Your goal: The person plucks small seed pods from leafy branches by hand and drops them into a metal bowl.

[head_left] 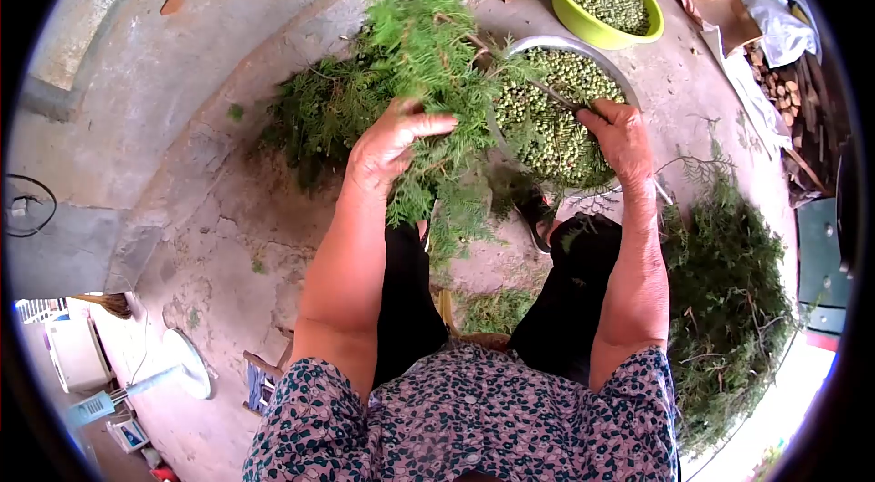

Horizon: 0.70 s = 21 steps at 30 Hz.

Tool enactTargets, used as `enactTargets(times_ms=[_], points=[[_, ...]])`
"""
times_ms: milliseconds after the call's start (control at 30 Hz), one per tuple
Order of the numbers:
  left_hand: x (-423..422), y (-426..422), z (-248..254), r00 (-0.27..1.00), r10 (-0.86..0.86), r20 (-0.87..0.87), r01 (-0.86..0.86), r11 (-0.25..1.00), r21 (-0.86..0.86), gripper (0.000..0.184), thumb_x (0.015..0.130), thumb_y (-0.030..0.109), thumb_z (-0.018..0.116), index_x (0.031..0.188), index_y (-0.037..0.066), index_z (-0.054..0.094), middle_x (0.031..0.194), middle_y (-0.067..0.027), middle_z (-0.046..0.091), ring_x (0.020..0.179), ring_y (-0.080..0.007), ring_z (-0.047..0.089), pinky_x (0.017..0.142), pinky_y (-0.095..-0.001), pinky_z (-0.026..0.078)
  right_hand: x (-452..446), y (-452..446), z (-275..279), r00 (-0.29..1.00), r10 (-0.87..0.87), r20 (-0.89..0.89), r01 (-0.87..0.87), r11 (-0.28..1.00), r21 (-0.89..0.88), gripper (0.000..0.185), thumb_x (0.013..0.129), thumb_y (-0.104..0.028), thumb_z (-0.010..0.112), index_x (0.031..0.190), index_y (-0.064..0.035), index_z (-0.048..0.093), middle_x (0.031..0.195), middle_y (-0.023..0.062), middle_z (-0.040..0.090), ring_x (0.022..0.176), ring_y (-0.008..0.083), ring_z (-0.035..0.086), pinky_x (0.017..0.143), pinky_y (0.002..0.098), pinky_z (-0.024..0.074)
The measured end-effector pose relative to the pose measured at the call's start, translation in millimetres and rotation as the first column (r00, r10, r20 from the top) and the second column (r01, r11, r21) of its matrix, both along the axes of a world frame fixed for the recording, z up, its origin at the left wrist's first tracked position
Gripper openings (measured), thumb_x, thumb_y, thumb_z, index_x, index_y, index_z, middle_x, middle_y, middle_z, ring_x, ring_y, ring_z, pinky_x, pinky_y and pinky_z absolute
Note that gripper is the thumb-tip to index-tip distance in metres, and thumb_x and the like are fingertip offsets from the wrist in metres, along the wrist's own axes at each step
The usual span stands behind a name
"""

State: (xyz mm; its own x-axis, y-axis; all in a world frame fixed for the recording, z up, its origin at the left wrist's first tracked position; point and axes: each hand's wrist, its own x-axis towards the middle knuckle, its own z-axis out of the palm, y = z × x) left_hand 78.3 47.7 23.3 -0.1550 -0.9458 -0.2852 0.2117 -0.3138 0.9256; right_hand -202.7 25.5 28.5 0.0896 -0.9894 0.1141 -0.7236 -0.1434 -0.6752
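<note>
A leafy green conifer branch spans the space between my hands, its upper leaves blurred. My right hand is closed on its bare woody stem, above the rim of a metal basin. Small round green cones fill the basin. My left hand is closed around foliage of the same branch, thumb lying across it; the other fingers are partly hidden. Behind that hand, a pile of darker cut branches rests on the concrete floor.
A yellow-green tub with more cones stands beyond the basin. At right lie a large heap of conifer branches and stacked firewood. A white fan stands at lower left, below a concrete step.
</note>
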Motion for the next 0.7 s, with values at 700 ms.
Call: enactTargets(times_ms=[700], points=[[-60.3, 104.6, -0.3, 0.934, 0.173, -0.311, -0.255, 0.935, -0.245, 0.042, 0.085, 0.02, 0.056, 0.119, -0.001, 0.044, 0.106, -0.0122, 0.057, 0.084, -0.0189, 0.06, 0.067, -0.024, 0.047, 47.5, 85.7, 22.7, 0.986, 0.111, 0.123, -0.081, 0.97, -0.229, 0.019, 0.071, -0.021, 0.065, 0.073, -0.0024, 0.061, 0.064, 0.0169, 0.056, 0.061, 0.0318, 0.056, 0.059, 0.0371, 0.0446]])
